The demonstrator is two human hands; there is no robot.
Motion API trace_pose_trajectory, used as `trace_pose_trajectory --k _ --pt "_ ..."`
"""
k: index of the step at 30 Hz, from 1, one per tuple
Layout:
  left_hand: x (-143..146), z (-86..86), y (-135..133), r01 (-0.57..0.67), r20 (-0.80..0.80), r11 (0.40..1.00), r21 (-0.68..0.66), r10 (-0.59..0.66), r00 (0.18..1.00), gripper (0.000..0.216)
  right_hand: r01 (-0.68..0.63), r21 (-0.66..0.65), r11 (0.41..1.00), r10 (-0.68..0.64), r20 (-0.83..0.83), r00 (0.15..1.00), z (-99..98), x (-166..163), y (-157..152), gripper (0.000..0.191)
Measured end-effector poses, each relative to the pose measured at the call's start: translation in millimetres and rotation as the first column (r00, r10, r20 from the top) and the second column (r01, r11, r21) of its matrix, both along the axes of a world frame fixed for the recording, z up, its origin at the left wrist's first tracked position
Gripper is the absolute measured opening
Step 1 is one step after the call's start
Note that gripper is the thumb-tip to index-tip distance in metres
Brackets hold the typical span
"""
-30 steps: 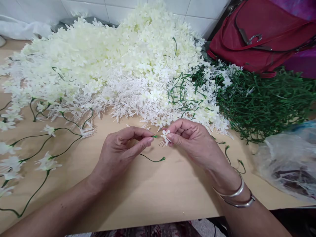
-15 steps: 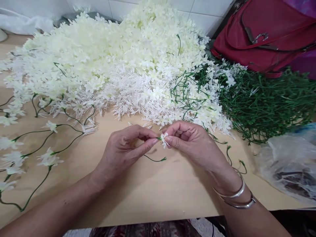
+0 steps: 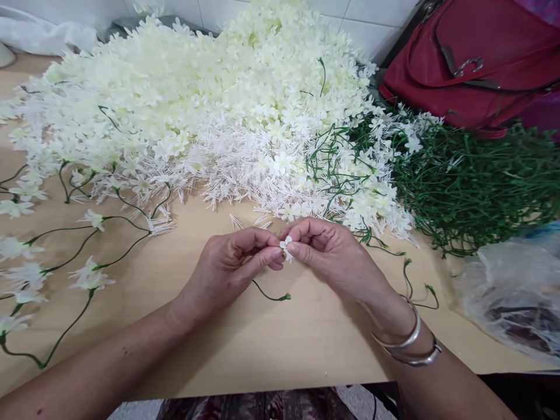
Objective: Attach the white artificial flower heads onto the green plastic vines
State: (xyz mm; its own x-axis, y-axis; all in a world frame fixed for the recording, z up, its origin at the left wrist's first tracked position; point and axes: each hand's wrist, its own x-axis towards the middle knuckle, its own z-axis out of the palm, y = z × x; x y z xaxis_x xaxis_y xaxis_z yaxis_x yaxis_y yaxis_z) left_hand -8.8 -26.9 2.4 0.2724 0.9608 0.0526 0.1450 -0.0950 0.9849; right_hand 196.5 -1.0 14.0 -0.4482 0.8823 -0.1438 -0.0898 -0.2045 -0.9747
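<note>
A small white artificial flower [image 3: 287,249] sits between my two hands near the middle of the table. My right hand [image 3: 335,254] pinches its petals between thumb and forefinger. Thumb and forefinger of my left hand [image 3: 230,265] are closed just at the flower's other side. From beneath that hand a thin green stem [image 3: 269,296] curves out, ending in a small green tip; its other end is hidden by the fingers. Beyond my hands lies a big heap of loose white flowers [image 3: 188,111], with white stamen bunches [image 3: 236,157] along its front.
Finished-looking stems with white flowers [image 3: 91,274] lie at the left. On the right are a pile of green stems [image 3: 481,181], a red bag [image 3: 485,64] behind it, and a clear plastic bag [image 3: 511,291]. A few loose stems [image 3: 431,296] lie by my right wrist.
My fingertips have drawn closer together around the flower, and the green tip seen between them before is now covered. The hanging stem has shifted slightly down and left.
</note>
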Motion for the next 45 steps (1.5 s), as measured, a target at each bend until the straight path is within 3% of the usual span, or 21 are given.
trace_pose_trajectory --k 12,19,24,33,41,45 --pt "-1 -0.4 0 -0.014 0.023 1.000 -0.013 0.014 1.000 0.011 -0.025 -0.010 1.000 0.024 -0.106 0.994 -6.9 -4 0 0.021" --pt "7 0.8 2 0.026 0.203 0.992 -0.124 0.000 0.979 0.017 -0.005 -0.036 0.999 0.000 -0.150 0.989 -9.8 3 5 0.022" --pt "8 2.1 2 -0.015 0.189 0.983 -0.186 0.051 0.981 0.026 -0.013 -0.015 1.000 0.012 -0.079 0.997 -9.2 9 6 0.020" --pt "6 1.8 1 0.000 0.116 0.992 -0.125 0.015 0.993 0.011 -0.046 -0.014 0.999 0.045 -0.036 0.998 -1.6 7 6 0.019" --pt "5 -5.6 0 0.011 0.069 0.996 -0.093 -0.004 0.998 0.014 0.053 0.012 0.999 -0.054 0.107 0.993 2.4 11 5 0.029" --pt "6 -8.0 -2 -0.002 -0.058 0.998 0.059 0.005 0.998 0.010 0.016 -0.009 1.000 -0.014 0.143 0.990 7.7 13 3 0.027"
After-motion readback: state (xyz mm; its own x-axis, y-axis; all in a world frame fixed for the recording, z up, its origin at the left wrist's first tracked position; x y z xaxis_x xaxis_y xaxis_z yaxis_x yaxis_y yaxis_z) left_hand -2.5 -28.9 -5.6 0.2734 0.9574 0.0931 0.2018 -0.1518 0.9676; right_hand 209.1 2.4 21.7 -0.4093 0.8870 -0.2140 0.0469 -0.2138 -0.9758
